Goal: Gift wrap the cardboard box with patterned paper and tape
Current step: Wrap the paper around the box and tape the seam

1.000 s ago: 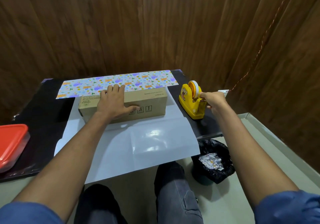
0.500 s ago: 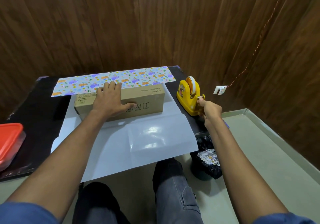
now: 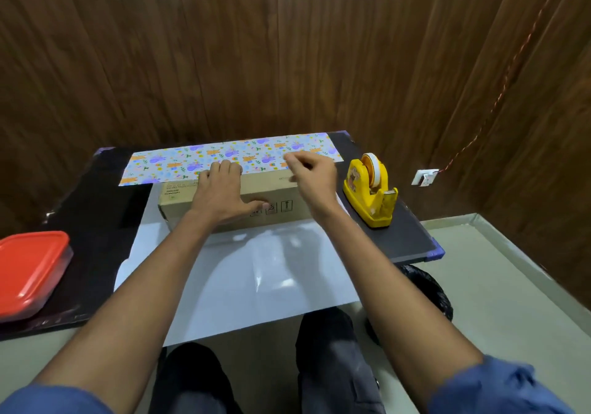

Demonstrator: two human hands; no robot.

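On the worktop the cardboard box lies lengthwise left to right on the patterned paper, my left hand flat on it, my right hand pinched shut over its right end, nearer the tape dispenser; any tape held I cannot tell.

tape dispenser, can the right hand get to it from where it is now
Probably yes: the right hand hovers over the cardboard box's right end, and the tape dispenser stands just beside it with nothing between.
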